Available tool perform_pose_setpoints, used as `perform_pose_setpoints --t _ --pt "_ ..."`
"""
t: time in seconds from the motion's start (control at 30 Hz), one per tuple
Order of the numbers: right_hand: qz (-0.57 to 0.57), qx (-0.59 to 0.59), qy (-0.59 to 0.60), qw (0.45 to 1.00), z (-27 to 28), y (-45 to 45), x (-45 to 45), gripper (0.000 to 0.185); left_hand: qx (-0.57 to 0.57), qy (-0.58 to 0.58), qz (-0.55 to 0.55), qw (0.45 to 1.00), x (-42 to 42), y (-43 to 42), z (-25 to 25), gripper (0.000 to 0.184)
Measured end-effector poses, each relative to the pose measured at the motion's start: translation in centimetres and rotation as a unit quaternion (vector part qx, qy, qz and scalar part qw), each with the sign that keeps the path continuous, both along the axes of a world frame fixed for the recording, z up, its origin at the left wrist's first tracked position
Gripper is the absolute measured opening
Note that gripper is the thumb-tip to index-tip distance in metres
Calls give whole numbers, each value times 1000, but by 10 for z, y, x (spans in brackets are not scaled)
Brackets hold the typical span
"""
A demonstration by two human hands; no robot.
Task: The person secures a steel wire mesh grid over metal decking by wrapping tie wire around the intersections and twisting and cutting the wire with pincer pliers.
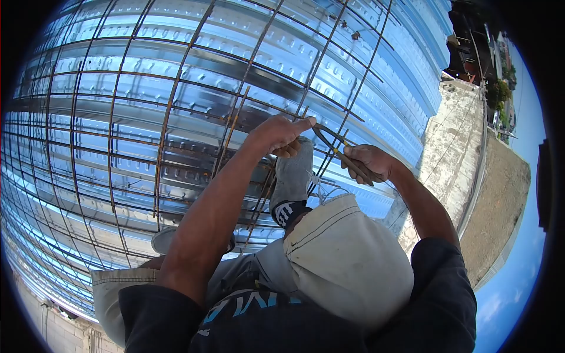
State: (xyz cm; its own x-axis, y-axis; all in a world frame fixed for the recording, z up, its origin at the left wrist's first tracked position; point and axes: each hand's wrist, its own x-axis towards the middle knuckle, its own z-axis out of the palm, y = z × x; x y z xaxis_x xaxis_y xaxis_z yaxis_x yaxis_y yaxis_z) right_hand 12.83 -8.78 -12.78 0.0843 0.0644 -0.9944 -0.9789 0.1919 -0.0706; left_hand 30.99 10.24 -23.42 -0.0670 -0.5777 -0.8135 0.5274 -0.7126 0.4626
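My right hand (369, 163) is closed around the handles of a pair of dark pincers (323, 136) with yellow marks on them. The tool points up and left, over the steel mesh. My left hand (280, 136) is at the pincers' far end, its fingers curled and its thumb and forefinger reaching the tip. What those fingers pinch, if anything, is hidden. Beneath both hands run crossing rusty rebar rods (170, 97). My grey shoe (292, 170) stands between the rods just below the left hand. Thin pale wire or string (321, 187) lies beside it.
Ribbed, shiny metal decking (247, 76) spreads under the rebar grid. On the right, a weathered concrete wall top (450, 129) borders the deck, with a brownish surface (500, 200) beyond. My bent knee (347, 259) is close below my hands. Block walling (62, 332) shows at lower left.
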Motion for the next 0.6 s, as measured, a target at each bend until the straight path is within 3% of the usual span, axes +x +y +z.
perform_pose_setpoints --t 0.13,0.2,0.23,0.3,0.4,0.5,0.53,0.57,0.6 --pt "-43 59 9 997 1 15 -4 49 -28 -70 -20 997 -23 0 -9 52" --pt "68 -32 5 997 7 27 5 47 -35 -134 -49 989 -31 -2 -11 46" --pt "124 -78 4 989 12 32 11 46 -38 -86 -22 995 -33 -1 -13 43" --pt "296 -152 -31 942 23 36 27 40 -43 5 35 998 -33 -1 -17 38" --pt "445 -254 -71 856 28 44 33 39 -23 -78 23 996 -37 -3 -12 39" --pt "132 -85 -31 987 19 34 23 41 -30 -192 17 981 -48 -8 -21 36" --pt "53 -46 -33 997 11 20 12 47 -11 -132 27 991 -49 -7 -26 32" --pt "74 -34 -11 997 5 5 7 58 6 -73 36 997 -46 -7 -32 30" --pt "180 -51 -7 982 -9 -11 -5 67 23 -14 46 999 -38 -7 -39 31"
